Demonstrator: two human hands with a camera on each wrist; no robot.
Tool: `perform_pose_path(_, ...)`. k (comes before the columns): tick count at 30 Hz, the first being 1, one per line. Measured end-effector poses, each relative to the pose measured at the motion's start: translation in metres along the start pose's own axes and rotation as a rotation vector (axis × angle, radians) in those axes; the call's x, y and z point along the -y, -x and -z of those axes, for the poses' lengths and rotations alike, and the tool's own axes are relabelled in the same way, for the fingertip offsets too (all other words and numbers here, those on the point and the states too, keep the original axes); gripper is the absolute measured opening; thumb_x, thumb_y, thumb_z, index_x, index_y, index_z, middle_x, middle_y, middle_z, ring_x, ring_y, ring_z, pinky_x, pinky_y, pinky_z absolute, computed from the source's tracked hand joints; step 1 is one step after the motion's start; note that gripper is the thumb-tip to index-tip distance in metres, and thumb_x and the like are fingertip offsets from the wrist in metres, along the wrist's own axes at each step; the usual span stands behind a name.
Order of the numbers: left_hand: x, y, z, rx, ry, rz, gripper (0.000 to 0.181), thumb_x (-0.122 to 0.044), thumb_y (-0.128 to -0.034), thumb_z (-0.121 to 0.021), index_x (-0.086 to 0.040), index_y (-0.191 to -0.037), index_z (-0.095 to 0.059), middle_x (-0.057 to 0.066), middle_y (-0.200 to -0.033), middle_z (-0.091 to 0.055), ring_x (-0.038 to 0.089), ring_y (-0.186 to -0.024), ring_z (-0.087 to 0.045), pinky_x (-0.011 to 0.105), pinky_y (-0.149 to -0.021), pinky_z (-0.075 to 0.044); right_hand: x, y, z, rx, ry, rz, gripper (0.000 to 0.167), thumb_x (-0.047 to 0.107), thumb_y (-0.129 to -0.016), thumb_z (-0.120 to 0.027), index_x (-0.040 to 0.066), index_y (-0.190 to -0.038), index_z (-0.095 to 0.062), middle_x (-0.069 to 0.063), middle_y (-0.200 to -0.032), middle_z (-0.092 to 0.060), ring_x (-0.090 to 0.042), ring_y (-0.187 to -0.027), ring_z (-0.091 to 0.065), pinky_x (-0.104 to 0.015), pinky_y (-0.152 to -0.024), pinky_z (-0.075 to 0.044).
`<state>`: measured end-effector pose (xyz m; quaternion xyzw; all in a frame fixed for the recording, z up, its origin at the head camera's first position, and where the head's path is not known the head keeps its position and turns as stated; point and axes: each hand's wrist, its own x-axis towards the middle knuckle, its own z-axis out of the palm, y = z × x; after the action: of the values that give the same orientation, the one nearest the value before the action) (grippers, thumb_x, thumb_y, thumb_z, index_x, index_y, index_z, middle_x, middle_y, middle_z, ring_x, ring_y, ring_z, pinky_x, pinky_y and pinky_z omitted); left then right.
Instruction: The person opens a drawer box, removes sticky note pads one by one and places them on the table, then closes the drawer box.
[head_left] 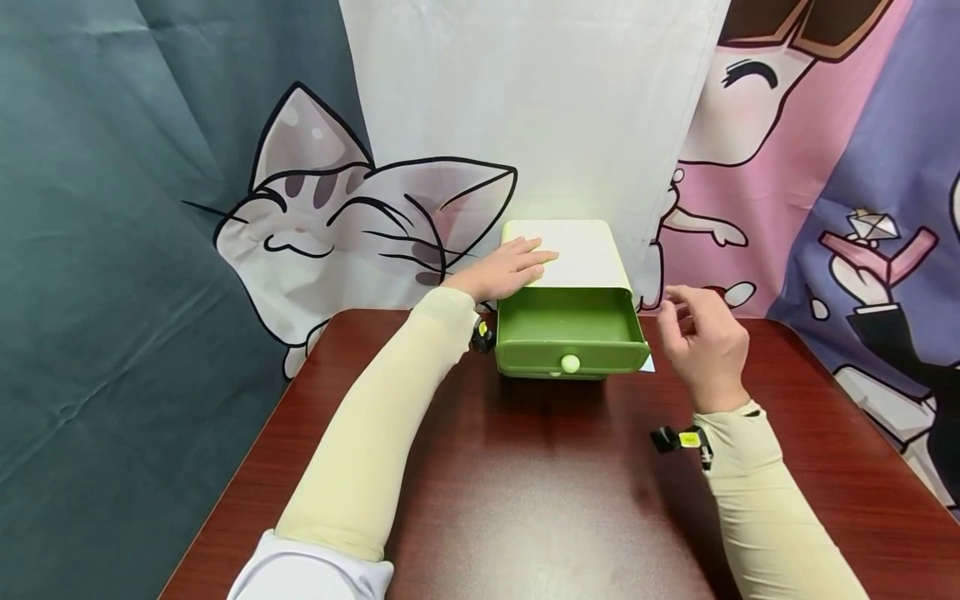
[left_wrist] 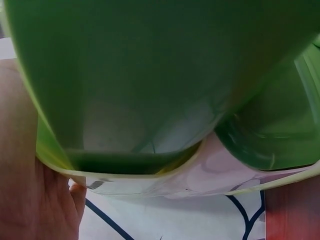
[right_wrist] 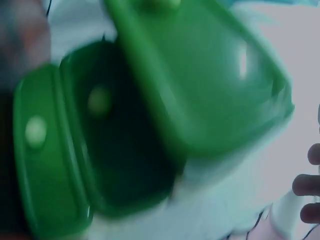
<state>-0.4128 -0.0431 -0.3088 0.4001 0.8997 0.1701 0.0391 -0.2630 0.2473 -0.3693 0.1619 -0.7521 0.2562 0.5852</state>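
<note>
A small drawer cabinet (head_left: 573,250) with a white top stands at the table's far side. Its upper green drawer (head_left: 566,321) is pulled out toward me, with a pale round knob (head_left: 570,363) on the front and nothing visible inside. My left hand (head_left: 512,268) rests flat on the top's left side, fingers spread. To the right of the drawer, my right hand (head_left: 705,342) is raised, its fingers loosely bent and holding nothing. Blurred in the right wrist view are the pulled-out drawer (right_wrist: 210,75) and a lower drawer front (right_wrist: 50,155) with its own knob.
The cabinet stands on a dark reddish-brown table (head_left: 555,500). Behind it hangs a cloth backdrop (head_left: 525,100) with cartoon figures. A small pale-blue piece (head_left: 648,364) shows beside the drawer's right corner. Each wrist carries a small black camera (head_left: 483,333).
</note>
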Motion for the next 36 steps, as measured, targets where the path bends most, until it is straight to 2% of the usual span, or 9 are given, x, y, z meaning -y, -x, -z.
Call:
perform_pose_path(6, -0.001, 0.000, 0.001, 0.008, -0.013, -0.002, 0.050, -0.045, -0.1103, -0.029, -0.033, -0.159, -0.034, 0.002, -0.170, -0.011, 0.027, -0.156, 0.001, 0.044, -0.125, -0.002, 0.046, 0.000, -0.004, -0.022, -0.144, 0.303, 0.021, 0.014, -0.089, -0.062, -0.002, -0.089, -0.076, -0.013, -0.079, -0.071, -0.026, -0.060, -0.064, -0.034, -0.056, -0.052)
perform_pose_path(9, 0.000, -0.001, 0.000, 0.010, -0.021, -0.003, 0.052, -0.049, -0.1096, -0.028, -0.034, -0.159, -0.033, 0.001, -0.170, -0.011, 0.026, -0.156, 0.002, 0.045, -0.125, -0.002, 0.062, 0.007, -0.010, -0.080, -0.142, 0.388, 0.020, 0.013, -0.089, -0.064, -0.002, -0.082, -0.075, -0.013, -0.075, -0.069, -0.030, -0.060, -0.064, -0.043, -0.052, -0.051)
perform_pose_path(11, 0.001, -0.001, 0.000, 0.008, -0.027, -0.004, 0.054, -0.052, -0.1084, -0.030, -0.035, -0.159, -0.032, 0.001, -0.170, -0.010, 0.026, -0.156, 0.002, 0.046, -0.125, -0.003, 0.070, 0.013, -0.014, -0.097, -0.133, 0.427, 0.018, 0.012, -0.088, -0.066, -0.001, -0.080, -0.075, -0.011, -0.073, -0.068, -0.029, -0.057, -0.063, -0.043, -0.049, -0.051)
perform_pose_path(13, 0.001, -0.001, 0.000, 0.004, -0.030, -0.003, 0.056, -0.055, -0.1070, -0.032, -0.036, -0.159, -0.032, 0.000, -0.170, -0.010, 0.026, -0.156, 0.002, 0.047, -0.125, -0.003, 0.073, 0.019, -0.019, -0.061, -0.139, 0.471, 0.017, 0.013, -0.088, -0.067, 0.000, -0.081, -0.076, -0.007, -0.071, -0.068, -0.025, -0.056, -0.063, -0.040, -0.046, -0.050)
perform_pose_path(16, 0.001, 0.000, 0.000, 0.000, -0.028, 0.003, 0.058, -0.058, -0.1053, -0.035, -0.037, -0.159, -0.032, -0.001, -0.170, -0.010, 0.025, -0.156, 0.001, 0.048, -0.125, -0.004, 0.073, 0.028, -0.027, 0.075, -0.153, 0.537, 0.013, 0.014, -0.087, -0.071, 0.003, -0.087, -0.077, -0.003, -0.075, -0.070, -0.018, -0.060, -0.066, -0.035, -0.049, -0.054)
perform_pose_path(20, -0.001, 0.002, 0.000, 0.005, -0.020, 0.003, 0.058, -0.059, -0.1051, -0.036, -0.036, -0.159, -0.032, -0.001, -0.170, -0.010, 0.025, -0.156, 0.002, 0.049, -0.125, -0.005, 0.070, 0.036, -0.034, 0.204, -0.175, 0.541, 0.012, 0.016, -0.086, -0.076, 0.006, -0.092, -0.076, -0.003, -0.085, -0.069, -0.015, -0.068, -0.066, -0.034, -0.056, -0.056)
perform_pose_path(24, -0.003, 0.003, 0.001, 0.009, -0.008, 0.003, 0.058, -0.058, -0.1054, -0.035, -0.037, -0.159, -0.032, -0.001, -0.170, -0.009, 0.025, -0.156, 0.003, 0.050, -0.124, -0.005, 0.067, 0.041, -0.037, 0.266, -0.190, 0.511, 0.010, 0.013, -0.086, -0.076, 0.007, -0.094, -0.075, -0.004, -0.091, -0.065, -0.016, -0.071, -0.064, -0.033, -0.058, -0.055)
perform_pose_path(31, -0.001, 0.001, 0.002, 0.011, -0.016, 0.017, 0.058, -0.059, -0.1054, -0.034, -0.038, -0.159, -0.032, -0.003, -0.170, -0.009, 0.024, -0.156, 0.004, 0.050, -0.124, -0.004, 0.067, 0.043, -0.040, 0.267, -0.195, 0.495, 0.010, 0.001, -0.085, -0.073, 0.004, -0.095, -0.072, -0.009, -0.094, -0.064, -0.022, -0.076, -0.065, -0.035, -0.064, -0.057)
perform_pose_path(36, -0.002, 0.002, 0.000, 0.013, -0.005, 0.012, 0.056, -0.056, -0.1066, -0.034, -0.036, -0.159, -0.032, -0.001, -0.170, -0.009, 0.025, -0.156, 0.003, 0.049, -0.124, -0.004, 0.070, 0.044, -0.043, 0.248, -0.184, 0.487, 0.008, 0.002, -0.090, -0.063, 0.002, -0.092, -0.071, -0.011, -0.092, -0.063, -0.023, -0.076, -0.065, -0.035, -0.065, -0.057)
